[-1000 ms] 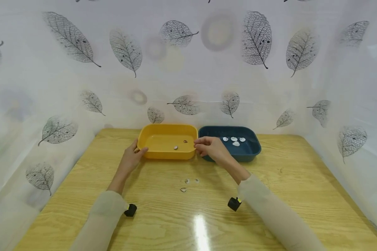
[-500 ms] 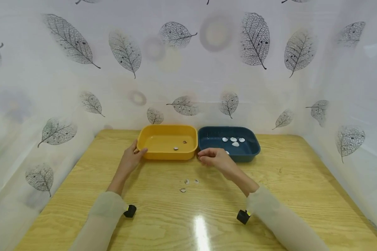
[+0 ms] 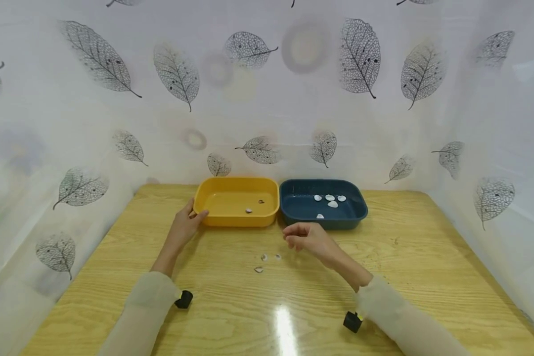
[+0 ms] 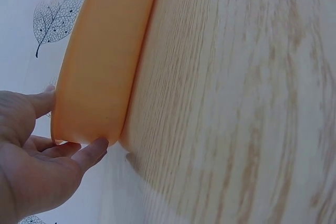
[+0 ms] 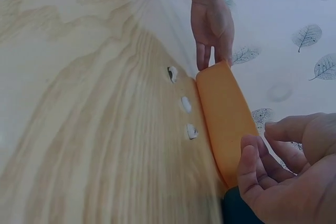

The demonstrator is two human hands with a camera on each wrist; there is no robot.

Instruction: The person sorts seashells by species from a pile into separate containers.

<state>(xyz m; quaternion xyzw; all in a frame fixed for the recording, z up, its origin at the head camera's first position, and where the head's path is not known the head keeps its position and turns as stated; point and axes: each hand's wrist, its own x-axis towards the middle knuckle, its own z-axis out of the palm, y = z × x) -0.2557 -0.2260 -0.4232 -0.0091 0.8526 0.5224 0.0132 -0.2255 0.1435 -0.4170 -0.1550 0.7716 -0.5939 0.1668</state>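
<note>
Up front, three shells (image 3: 259, 269) lie close together on the tabletop (image 3: 213, 316). Just beyond, to their right, the right hand (image 3: 311, 237) hovers before the blue tray (image 3: 348, 223), its fingers loosely bent and released. Farther on, the left hand (image 3: 184, 226) grips the left end of the yellow tray (image 3: 240, 221). Inside lie a pale shell (image 3: 248, 210) and a small brown piece (image 3: 261, 201); five white shells (image 3: 333, 204) lie in the blue tray, just beside it. A leaf-patterned curtain (image 3: 267, 109) hangs behind.

Cannot identify the tiny brown piece (image 3: 261, 201) in the yellow tray (image 3: 229, 200), nor see fully the blue tray (image 5: 236, 211), cut by right wrist view's edge.
</note>
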